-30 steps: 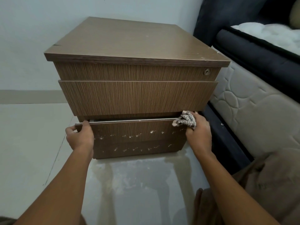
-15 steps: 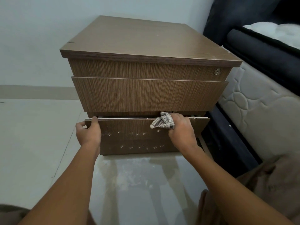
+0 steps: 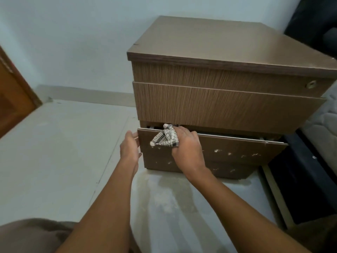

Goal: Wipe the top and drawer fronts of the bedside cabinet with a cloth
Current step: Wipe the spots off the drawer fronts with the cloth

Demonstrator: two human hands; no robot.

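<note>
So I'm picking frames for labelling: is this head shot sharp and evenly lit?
Head view: soft, even indoor light; cabinet edges bow from wide-angle distortion; cloth and right hand slightly motion-blurred; floor shows a dull sheen, no harsh glare.

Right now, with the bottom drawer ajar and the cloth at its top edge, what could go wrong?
1. The bottom drawer stands ajar; pressing with the cloth could push it in and pinch the right hand, whose fingers curl over its top edge.
2. The left hand only rests at the drawer's left edge, so it may not steady it.
3. White spots further right could be missed.
</note>
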